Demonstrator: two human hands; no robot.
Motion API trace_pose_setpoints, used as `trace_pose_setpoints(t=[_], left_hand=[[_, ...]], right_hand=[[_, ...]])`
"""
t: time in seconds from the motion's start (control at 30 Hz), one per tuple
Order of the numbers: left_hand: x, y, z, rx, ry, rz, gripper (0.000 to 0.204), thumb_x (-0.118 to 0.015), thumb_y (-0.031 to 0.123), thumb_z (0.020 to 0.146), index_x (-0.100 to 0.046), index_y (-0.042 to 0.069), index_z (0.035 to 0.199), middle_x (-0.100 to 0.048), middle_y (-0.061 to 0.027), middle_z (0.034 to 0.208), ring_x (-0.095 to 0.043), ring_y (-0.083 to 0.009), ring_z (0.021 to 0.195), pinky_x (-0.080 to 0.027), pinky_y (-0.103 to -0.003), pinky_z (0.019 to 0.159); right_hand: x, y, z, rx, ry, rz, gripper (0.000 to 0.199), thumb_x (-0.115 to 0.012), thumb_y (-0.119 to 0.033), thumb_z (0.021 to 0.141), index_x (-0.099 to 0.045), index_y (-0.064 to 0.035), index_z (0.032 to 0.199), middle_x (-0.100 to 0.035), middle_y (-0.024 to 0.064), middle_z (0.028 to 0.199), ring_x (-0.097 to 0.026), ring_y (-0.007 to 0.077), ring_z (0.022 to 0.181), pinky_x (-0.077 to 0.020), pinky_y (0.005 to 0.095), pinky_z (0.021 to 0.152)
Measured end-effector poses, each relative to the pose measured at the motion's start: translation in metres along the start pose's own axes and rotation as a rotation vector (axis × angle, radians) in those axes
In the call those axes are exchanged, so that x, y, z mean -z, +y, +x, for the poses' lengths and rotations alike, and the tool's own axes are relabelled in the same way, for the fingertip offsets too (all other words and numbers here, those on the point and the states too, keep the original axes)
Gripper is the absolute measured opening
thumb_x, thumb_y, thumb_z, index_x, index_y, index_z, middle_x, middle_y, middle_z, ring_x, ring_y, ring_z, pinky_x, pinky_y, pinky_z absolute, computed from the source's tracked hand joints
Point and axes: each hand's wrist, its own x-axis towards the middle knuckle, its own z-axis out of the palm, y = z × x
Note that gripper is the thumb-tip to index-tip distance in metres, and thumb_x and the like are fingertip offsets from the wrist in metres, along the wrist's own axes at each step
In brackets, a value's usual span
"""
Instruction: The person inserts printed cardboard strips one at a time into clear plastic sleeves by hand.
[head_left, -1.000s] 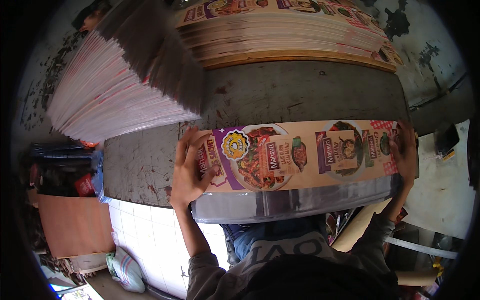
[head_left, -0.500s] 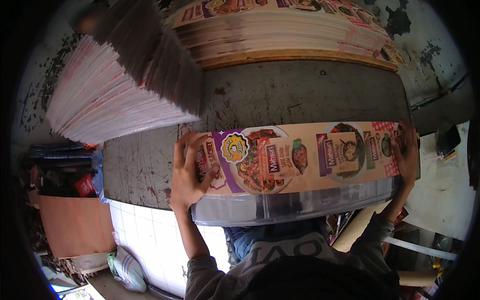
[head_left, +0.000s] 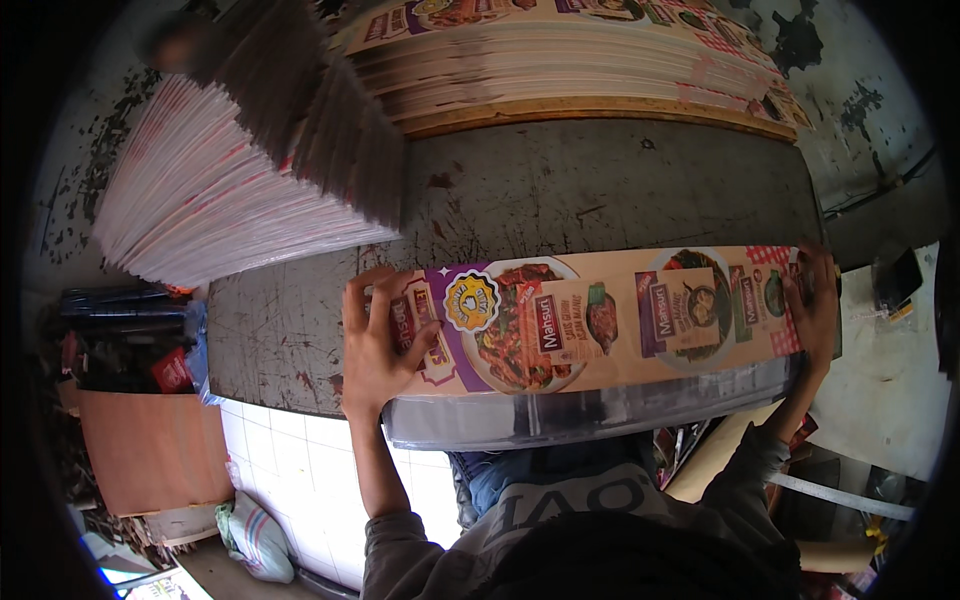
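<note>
L hand [head_left: 372,345] & R hand [head_left: 820,310] grip opp. ends of printed strip [head_left: 622,322], atop clear plastic [head_left: 600,415] at near edge of bench [head_left: 600,190]; uneven pressure could prob. skew or buckle it.

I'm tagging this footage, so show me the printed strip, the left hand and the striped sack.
Printed strip [head_left: 621,325], head view: middle of its printed face.
Left hand [head_left: 374,350], head view: back of the hand.
Striped sack [head_left: 258,538], head view: its side.

Packaging workshop, apparently: scuffed grey worktable [head_left: 520,190]; printed card stack [head_left: 560,75] on worktable's far side; thick sheet pile [head_left: 220,200] at worktable's left; patchy wall [head_left: 850,65] beyond worktable.
</note>
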Motion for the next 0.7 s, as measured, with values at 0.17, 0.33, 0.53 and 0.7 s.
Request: trace_pose_setpoints(t=[0.17,0.33,0.53,0.7], left_hand=[[-0.0010,-0.0032,-0.0004,-0.006,0.017,-0.002,0.051,-0.073,0.013,0.065,-0.053,0.005,0.111,-0.046,-0.0153,0.109,-0.050,-0.0338,0.096,-0.046,-0.041,0.078],[-0.0006,-0.0014,-0.0006,0.041,0.030,-0.008,0.048,-0.073,0.015,0.066,-0.054,0.003,0.108,-0.047,-0.0147,0.108,-0.051,-0.0328,0.095,-0.046,-0.040,0.078],[-0.0017,-0.0036,-0.0009,0.027,0.038,0.029,0.048,-0.074,0.017,0.066,-0.055,0.004,0.108,-0.048,-0.0143,0.107,-0.051,-0.0320,0.094,-0.044,-0.041,0.079],[-0.0030,-0.0044,-0.0018,0.044,0.047,0.022,0.046,-0.074,0.016,0.065,-0.056,0.004,0.106,-0.049,-0.0137,0.106,-0.051,-0.0314,0.093,-0.045,-0.040,0.079]], right_hand=[[0.0000,-0.0006,-0.0014,-0.011,0.004,-0.004,0.038,-0.055,-0.017,0.080,-0.047,-0.0016,0.114,-0.049,0.0160,0.107,-0.048,0.0317,0.101,-0.0377,0.0364,0.087],[-0.0015,-0.0010,-0.0008,-0.015,0.031,-0.018,0.037,-0.056,-0.015,0.079,-0.047,-0.0011,0.113,-0.049,0.0159,0.104,-0.048,0.0310,0.098,-0.0376,0.0363,0.086],[-0.0027,0.0024,-0.0011,-0.010,0.038,0.020,0.035,-0.056,-0.012,0.079,-0.047,-0.0006,0.111,-0.049,0.0156,0.101,-0.048,0.0296,0.097,-0.0377,0.0362,0.085],[-0.0025,0.0013,-0.0016,-0.008,0.043,0.004,0.034,-0.056,-0.012,0.079,-0.047,-0.0007,0.110,-0.049,0.0154,0.100,-0.048,0.0291,0.095,-0.0378,0.0359,0.084]])
